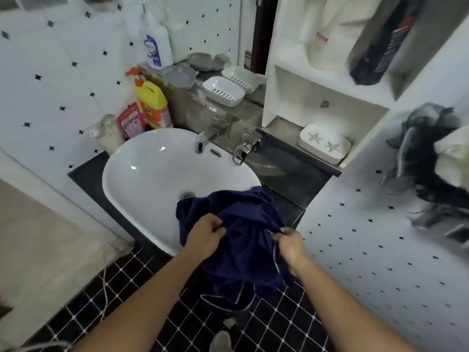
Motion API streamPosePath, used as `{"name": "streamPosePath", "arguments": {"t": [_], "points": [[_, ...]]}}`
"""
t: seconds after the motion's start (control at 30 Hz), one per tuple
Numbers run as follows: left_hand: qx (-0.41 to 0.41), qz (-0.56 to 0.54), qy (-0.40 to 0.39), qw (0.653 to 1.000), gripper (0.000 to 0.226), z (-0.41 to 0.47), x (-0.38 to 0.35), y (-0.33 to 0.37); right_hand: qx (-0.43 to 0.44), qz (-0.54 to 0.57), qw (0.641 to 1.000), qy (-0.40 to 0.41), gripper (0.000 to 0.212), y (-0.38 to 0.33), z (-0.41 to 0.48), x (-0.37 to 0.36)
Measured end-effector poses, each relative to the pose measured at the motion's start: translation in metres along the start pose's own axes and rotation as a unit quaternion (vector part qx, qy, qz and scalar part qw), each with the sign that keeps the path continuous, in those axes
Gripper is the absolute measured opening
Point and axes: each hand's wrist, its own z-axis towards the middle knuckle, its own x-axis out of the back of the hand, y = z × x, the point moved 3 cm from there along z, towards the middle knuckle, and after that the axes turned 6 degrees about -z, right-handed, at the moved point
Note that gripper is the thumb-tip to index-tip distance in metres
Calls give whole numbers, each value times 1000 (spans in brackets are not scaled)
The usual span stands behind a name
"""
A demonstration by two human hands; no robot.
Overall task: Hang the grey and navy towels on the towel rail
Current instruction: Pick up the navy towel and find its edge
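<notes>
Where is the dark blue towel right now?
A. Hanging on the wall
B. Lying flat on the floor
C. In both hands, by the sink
C: the left hand and right hand both grip the bunched blue towel at the sink's front edge.

Soft, even, fairly bright light fills the room, coolish in tone, with no hard shadows. Small white glints sit on the sink (152,174) bowl and the tap (205,138) shines. The wide lens bends the wall tiles and shelves at the edges. The whole picture is slightly soft; the grey towel (426,158) at right is smeared by motion blur.
</notes>
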Motion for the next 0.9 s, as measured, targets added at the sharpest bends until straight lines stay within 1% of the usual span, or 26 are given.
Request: {"name": "streamPosePath", "arguments": {"t": [0.03, 0.07, 0.13, 0.17, 0.2, 0.23, 0.27, 0.3, 0.33, 0.37, 0.4, 0.43, 0.47, 0.5, 0.53, 0.57, 0.6, 0.63, 0.67, 0.7, 0.73, 0.77, 0.8, 0.87, 0.9], "points": [[-20, 28, 7, 999, 16, -3, -8, 10, -20, 99, 995, -15, 15, -1, -6, 11], [-44, 64, 7, 997, 26, -7, -18, 21, -27, 175, 984, -28, 13, -3, -14, 23], [-109, 114, -22, 987, 55, -24, -42, 50, -30, 278, 959, -49, 15, -4, -33, 49], [-148, 106, -62, 981, 65, -37, -58, 67, -32, 312, 948, -56, 17, -3, -44, 61], [-180, 68, -121, 974, 70, -54, -77, 83, -36, 342, 937, -61, 20, 0, -56, 74], [-192, 17, -190, 963, 72, -73, -99, 97, -41, 368, 926, -65, 23, 4, -68, 86], [-193, -28, -253, 948, 75, -93, -120, 110, -49, 393, 916, -62, 26, 9, -81, 99], [-189, -67, -300, 933, 80, -113, -141, 121, -59, 413, 908, -50, 28, 17, -93, 112], [-186, -97, -328, 921, 88, -131, -161, 130, -72, 435, 896, -44, 31, 25, -107, 128], [-186, -112, -341, 915, 96, -149, -180, 138, -82, 457, 885, -42, 33, 34, -121, 144], [-196, -108, -336, 915, 101, -167, -196, 146, -85, 476, 874, -41, 33, 42, -135, 160], [-213, -94, -314, 920, 98, -183, -209, 153, -77, 490, 868, -36, 33, 50, -146, 176], [-232, -82, -279, 928, 89, -196, -218, 163, -62, 497, 865, -26, 32, 58, -157, 191], [-244, -78, -243, 936, 75, -207, -227, 173, -36, 500, 865, -12, 30, 66, -169, 206], [-247, -95, -212, 941, 59, -216, -234, 184, -8, 516, 857, -8, 28, 72, -179, 220], [-240, -134, -188, 943, 43, -223, -239, 195, 20, 535, 844, -18, 27, 77, -190, 232], [-236, -175, -165, 942, 31, -230, -243, 207, 67, 539, 839, -35, 27, 80, -202, 245], [-233, -207, -141, 940, 22, -236, -246, 221, 121, 521, 844, -40, 26, 86, -212, 259], [-228, -236, -118, 937, 19, -242, -249, 233, 167, 477, 863, -20, 21, 92, -222, 273], [-212, -271, -102, 933, 18, -246, -251, 245, 205, 417, 885, 19, 17, 100, -232, 286], [-192, -313, -95, 925, 14, -251, -252, 257, 231, 355, 904, 64, 17, 109, -240, 297], [-175, -351, -102, 914, 10, -256, -254, 270, 248, 307, 913, 99, 23, 118, -247, 305], [-168, -381, -115, 902, 7, -262, -256, 282, 259, 276, 919, 109, 33, 127, -252, 311], [-173, -418, -142, 881, 5, -270, -263, 306, 252, 256, 929, 90, 46, 142, -258, 319], [-179, -429, -152, 872, 5, -274, -266, 317, 243, 260, 931, 78, 46, 148, -261, 322]]}}
